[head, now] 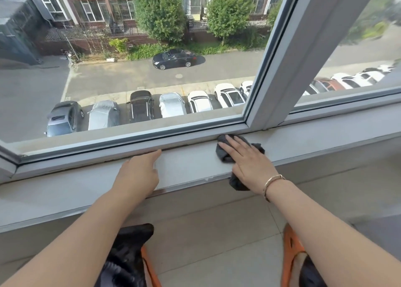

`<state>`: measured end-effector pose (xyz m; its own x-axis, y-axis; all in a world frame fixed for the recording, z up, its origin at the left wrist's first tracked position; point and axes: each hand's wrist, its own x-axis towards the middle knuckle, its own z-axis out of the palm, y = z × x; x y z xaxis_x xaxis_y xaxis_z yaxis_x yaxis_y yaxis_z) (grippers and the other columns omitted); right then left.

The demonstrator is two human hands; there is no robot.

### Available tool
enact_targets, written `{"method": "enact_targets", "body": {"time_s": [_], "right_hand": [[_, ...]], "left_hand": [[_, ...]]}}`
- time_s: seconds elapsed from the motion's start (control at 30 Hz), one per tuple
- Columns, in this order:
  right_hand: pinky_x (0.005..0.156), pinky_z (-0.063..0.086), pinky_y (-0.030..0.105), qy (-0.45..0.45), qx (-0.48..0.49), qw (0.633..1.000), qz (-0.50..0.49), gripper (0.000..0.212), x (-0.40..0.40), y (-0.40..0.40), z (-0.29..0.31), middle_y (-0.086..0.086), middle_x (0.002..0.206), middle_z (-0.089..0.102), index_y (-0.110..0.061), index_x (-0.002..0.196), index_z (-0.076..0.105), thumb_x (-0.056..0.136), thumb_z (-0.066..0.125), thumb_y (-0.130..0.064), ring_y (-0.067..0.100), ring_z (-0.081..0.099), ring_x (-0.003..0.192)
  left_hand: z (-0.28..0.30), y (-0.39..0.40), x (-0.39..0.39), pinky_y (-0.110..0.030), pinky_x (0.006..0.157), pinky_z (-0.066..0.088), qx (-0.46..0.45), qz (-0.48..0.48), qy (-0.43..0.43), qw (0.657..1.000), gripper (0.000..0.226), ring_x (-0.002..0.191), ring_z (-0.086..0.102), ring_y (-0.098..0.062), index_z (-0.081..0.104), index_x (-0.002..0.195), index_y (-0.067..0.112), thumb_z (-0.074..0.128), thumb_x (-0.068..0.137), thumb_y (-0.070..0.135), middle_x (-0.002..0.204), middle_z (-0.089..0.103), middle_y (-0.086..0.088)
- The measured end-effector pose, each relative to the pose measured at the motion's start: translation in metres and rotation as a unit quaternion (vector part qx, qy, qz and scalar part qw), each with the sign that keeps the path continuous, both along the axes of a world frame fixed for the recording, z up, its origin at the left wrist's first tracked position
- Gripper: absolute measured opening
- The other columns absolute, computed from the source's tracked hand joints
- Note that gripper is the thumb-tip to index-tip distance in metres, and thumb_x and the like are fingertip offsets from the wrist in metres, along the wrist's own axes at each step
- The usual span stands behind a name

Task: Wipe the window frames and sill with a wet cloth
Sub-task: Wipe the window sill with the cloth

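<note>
Right hand (249, 165), right of centre in the frame: flat, fingers straight and spread, pressing a dark grey cloth (225, 154) onto the sill (188, 167). Cloth bunched under the palm; far end touching the lower window frame (134, 144) just below the base of the vertical mullion (288, 69), near end hanging over the sill's front edge beside the wrist. Thin gold-coloured bracelet (272, 183) round that wrist.

Left hand (138, 176), centre of the frame: resting on the sill, holding nothing, index finger stretched out with its tip at the seam between sill and frame, other fingers loosely folded under. Well apart from the cloth.

Upper half of the frame, through the glass: a row of parked cars (141, 108), a black sedan (174, 58) on the road behind them, trees and brick apartment blocks beyond.

Bottom of the frame: pale floor tiles (208, 243), black fabric, orange straps (290, 252).
</note>
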<state>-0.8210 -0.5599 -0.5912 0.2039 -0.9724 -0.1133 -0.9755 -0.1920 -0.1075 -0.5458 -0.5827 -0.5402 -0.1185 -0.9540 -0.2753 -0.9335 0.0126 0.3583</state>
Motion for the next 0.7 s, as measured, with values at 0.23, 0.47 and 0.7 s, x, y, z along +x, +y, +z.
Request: {"method": "enact_targets", "body": {"time_s": [0.23, 0.47, 0.7], "right_hand": [[0.117, 0.004, 0.034, -0.012, -0.010, 0.996, -0.082, 0.064, 0.002, 0.007, -0.004, -0.005, 0.159, -0.002, -0.029, 0.150, 0.009, 0.087, 0.020, -0.028, 0.016, -0.001, 0.146], [0.117, 0.002, 0.035, -0.059, -0.013, 0.997, 0.055, 0.066, 0.082, 0.012, -0.008, -0.004, 0.159, 0.002, -0.027, 0.151, 0.013, 0.085, 0.010, -0.036, 0.018, 0.002, 0.147], [0.117, 0.006, 0.031, -0.026, -0.018, 0.999, -0.036, 0.064, -0.035, 0.002, -0.007, -0.010, 0.159, -0.001, -0.033, 0.150, 0.008, 0.091, 0.031, -0.025, 0.011, 0.002, 0.146]], "left_hand": [[0.010, 0.006, -0.025, -0.037, 0.112, 0.026, -0.055, -0.021, -0.010, 0.998, 0.056, 0.129, 0.041, -0.022, 0.032, 0.146, 0.029, 0.038, 0.094, 0.007, 0.140, 0.049, 0.001], [0.015, 0.010, -0.041, -0.037, 0.111, 0.030, -0.065, -0.016, 0.040, 0.997, 0.057, 0.123, 0.050, -0.021, 0.040, 0.142, 0.028, 0.040, 0.091, 0.002, 0.137, 0.053, 0.001], [0.009, 0.009, -0.080, -0.040, 0.104, 0.039, -0.042, -0.060, 0.052, 0.996, 0.057, 0.093, 0.059, -0.030, 0.037, 0.143, 0.033, 0.040, 0.093, 0.006, 0.140, 0.049, 0.008]]}}
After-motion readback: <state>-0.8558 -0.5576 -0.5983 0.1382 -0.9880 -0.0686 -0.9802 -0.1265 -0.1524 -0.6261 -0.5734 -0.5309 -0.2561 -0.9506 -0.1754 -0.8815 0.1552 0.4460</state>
